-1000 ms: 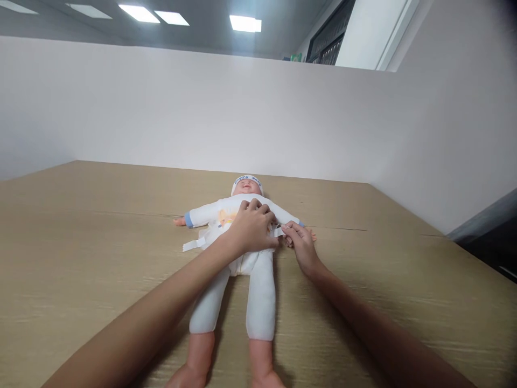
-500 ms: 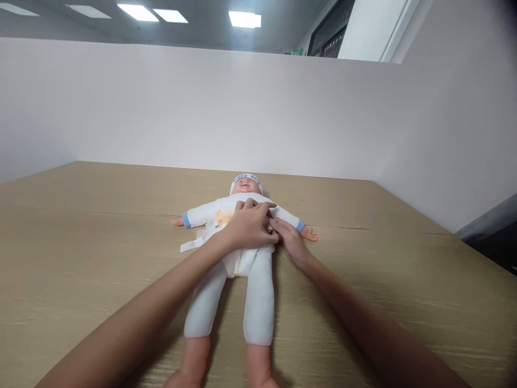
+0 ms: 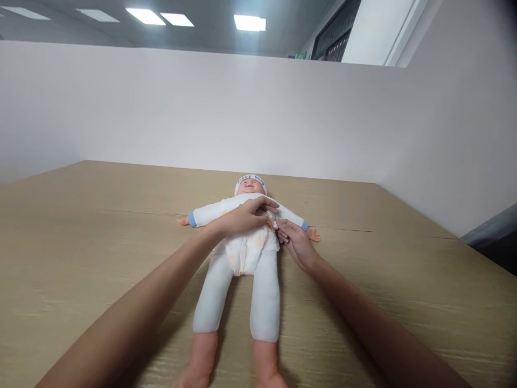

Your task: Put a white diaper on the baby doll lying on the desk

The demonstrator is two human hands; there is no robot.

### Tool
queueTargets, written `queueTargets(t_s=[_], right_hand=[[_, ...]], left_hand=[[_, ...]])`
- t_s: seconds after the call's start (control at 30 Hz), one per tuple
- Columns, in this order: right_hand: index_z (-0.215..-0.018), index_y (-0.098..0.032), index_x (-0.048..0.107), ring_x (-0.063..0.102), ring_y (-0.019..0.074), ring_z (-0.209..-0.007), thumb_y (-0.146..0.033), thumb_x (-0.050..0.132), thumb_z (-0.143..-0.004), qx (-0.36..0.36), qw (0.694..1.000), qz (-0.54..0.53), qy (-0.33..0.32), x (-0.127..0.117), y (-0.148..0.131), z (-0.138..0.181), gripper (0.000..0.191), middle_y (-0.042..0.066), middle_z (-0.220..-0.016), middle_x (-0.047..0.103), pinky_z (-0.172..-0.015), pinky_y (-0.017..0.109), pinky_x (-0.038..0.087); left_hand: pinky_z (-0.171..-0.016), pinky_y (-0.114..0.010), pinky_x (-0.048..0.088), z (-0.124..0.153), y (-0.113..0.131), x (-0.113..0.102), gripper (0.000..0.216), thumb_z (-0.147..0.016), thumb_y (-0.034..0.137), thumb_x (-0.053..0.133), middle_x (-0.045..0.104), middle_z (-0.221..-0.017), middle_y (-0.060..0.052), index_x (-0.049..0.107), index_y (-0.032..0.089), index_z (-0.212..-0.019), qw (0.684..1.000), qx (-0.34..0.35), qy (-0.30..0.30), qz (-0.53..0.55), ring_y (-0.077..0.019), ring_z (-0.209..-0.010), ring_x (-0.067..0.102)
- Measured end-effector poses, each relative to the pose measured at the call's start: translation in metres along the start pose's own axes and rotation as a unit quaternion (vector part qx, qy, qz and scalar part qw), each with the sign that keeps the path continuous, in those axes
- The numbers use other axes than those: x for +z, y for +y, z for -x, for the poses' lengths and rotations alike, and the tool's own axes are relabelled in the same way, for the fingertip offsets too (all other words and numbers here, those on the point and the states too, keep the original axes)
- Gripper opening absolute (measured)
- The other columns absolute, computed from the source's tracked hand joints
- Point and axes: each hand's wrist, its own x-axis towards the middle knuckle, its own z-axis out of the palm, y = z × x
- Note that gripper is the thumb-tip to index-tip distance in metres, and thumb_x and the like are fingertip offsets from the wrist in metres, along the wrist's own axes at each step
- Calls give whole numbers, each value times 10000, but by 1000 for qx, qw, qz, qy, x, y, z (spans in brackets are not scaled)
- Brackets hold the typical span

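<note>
A big wooden bench (image 3: 100, 242) fills the bottom of the view. It is light brown with fine lines in the wood. A thin crack (image 3: 355, 229) runs across it. Behind the bench stands a plain white wall (image 3: 202, 108), and another white wall (image 3: 456, 134) stands to the right of the bench. Above the wall, long ceiling lights (image 3: 249, 22) shine bright. A dark window (image 3: 335, 37) sits high up, right of the lights.

A doll (image 3: 242, 248) lies on its back mid-frame on the surface (image 3: 81, 242), head toward the wall (image 3: 202, 108) behind. The left hand (image 3: 244, 215) rests on its chest; the right hand (image 3: 297, 243) touches its right side.
</note>
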Motion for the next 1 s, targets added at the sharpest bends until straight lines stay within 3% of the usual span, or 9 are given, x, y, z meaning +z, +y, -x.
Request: queueTargets(t_s=[0.27,0.53,0.67,0.83,1.0], right_hand=[[-735,-248,614,365,154,-619,-810,778,-766,-1,1000,24,0,-2,3,0,586,-38,-656,447,-596,317,339],[-873,-233,694,449,163,-634,-773,716,-851,-18,998,60,3,1,7,3,541,-19,-705,540,-600,310,394],[-1018,-243,725,634,239,-912,-665,706,-921,-71,991,106,42,5,-2,18,433,59,-994,700,-832,375,533],[-1227,-307,718,599,308,-1354,-400,569,-1072,-221,936,272,25,8,-17,47,234,91,-1387,695,-1183,517,450],[-1440,-318,600,577,303,-1421,-357,486,-1112,-224,923,314,7,4,-14,56,350,101,-1464,674,-1232,564,431]], left_hand=[[-1131,-434,562,-1,-7,5,396,-910,177,551,744,-1384,-74,658,243,-1286,999,14,23,-38,-233,-1242,723],[-1144,-443,535,-1,-6,6,387,-919,205,564,755,-1355,-47,676,254,-1287,995,12,41,-89,-260,-1312,664],[-1114,-441,544,1,-2,7,381,-931,200,546,775,-1280,-45,696,256,-1276,992,2,51,-116,-259,-1266,673],[-1120,-464,523,2,-3,9,400,-944,194,530,787,-1231,-36,701,277,-1296,985,-10,65,-160,-271,-1306,637],[-1154,-471,493,0,-9,11,406,-936,178,501,792,-1262,14,708,311,-1259,987,-8,56,-151,-262,-1338,613]])
